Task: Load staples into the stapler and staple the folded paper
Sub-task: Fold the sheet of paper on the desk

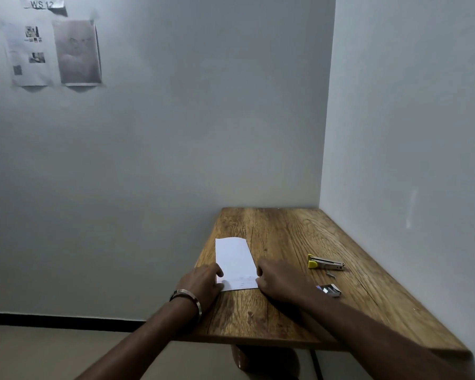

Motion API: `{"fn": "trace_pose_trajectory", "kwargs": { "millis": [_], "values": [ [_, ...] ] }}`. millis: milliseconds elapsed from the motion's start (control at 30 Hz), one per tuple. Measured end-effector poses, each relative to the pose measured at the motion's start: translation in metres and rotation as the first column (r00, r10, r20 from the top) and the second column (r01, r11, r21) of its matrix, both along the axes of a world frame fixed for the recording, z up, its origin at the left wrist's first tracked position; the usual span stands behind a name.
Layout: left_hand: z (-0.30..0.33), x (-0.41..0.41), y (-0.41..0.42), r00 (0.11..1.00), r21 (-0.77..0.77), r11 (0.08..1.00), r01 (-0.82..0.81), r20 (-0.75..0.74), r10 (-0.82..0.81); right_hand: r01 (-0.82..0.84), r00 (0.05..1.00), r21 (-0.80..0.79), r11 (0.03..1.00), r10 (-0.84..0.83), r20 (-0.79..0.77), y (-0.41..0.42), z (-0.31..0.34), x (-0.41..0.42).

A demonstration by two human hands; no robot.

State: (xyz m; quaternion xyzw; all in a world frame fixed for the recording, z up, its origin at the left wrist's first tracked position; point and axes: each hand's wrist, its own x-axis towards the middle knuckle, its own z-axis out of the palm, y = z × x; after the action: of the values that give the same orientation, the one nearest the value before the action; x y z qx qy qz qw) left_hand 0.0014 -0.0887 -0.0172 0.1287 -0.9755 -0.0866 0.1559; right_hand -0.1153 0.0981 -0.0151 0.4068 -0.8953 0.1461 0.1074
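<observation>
Folded paper flat on worktop. L hand & R hand pinch its near corners. Stapler and staple box lie right of paper, untouched.

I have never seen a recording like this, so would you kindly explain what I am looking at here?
There is no machine: a person wears a camera on the head, looking down at their own bare hands. On the wooden table lies a folded paper. The left hand, with a bracelet at its wrist, and the right hand touch its near corners. Right of them lie a yellow-tipped stapler, a loose strip of staples and a small staple box, none held. Printed sheets hang on the wall.
</observation>
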Motion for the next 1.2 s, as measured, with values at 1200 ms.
{"fn": "trace_pose_trajectory", "kwargs": {
  "millis": [1200],
  "values": [
    [-0.001, -0.012, 0.008, 0.986, 0.163, 0.973, -0.161, -0.010, 0.165, 0.354, 0.858, -0.051, 0.934, -0.303, 0.415, -0.018, 0.028, 0.018]
  ]
}}
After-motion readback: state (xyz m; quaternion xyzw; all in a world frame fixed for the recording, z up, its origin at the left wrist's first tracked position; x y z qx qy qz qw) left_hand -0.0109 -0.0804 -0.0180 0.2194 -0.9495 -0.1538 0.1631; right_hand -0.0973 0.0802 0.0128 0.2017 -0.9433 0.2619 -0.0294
